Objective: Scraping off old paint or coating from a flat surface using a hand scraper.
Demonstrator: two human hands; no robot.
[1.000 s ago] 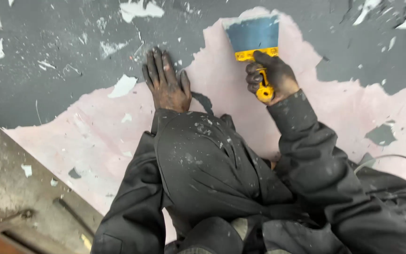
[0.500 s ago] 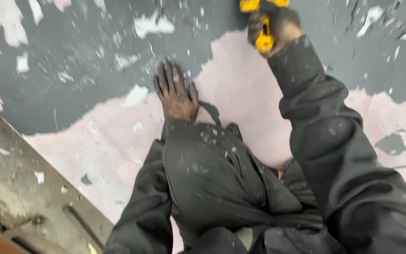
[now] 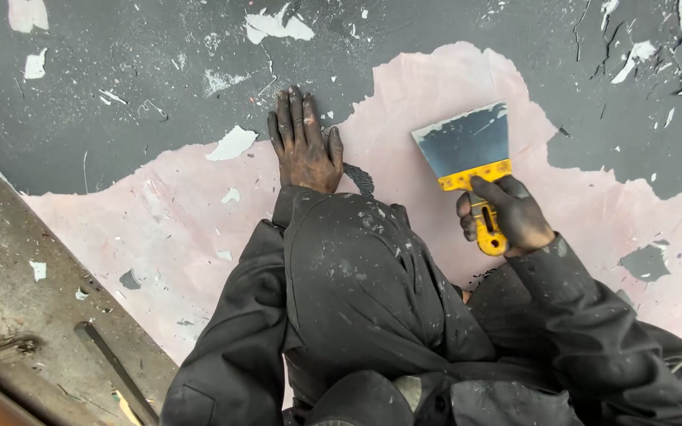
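Observation:
My left hand (image 3: pixel 303 146) lies flat, fingers together, on the floor at the border between dark grey paint (image 3: pixel 159 95) and the bare pink surface (image 3: pixel 159 237). My right hand (image 3: pixel 507 214) grips the yellow handle of a wide scraper (image 3: pixel 467 154). Its blue-grey blade rests on the pink patch and points away from me, toward the grey paint edge. Both hands are black with dust. Dark jacket sleeves cover my arms.
Loose white and grey paint flakes (image 3: pixel 232 143) lie scattered over the floor. A dusty concrete ledge (image 3: pixel 17 284) runs diagonally at the lower left, with a dark metal bar (image 3: pixel 112 371) lying on it. A small grey paint remnant (image 3: pixel 641 260) sits at the right.
The scraper went forward out past the top of the view half a second ago and has now come back toward me onto the pink patch. My left hand stays planted.

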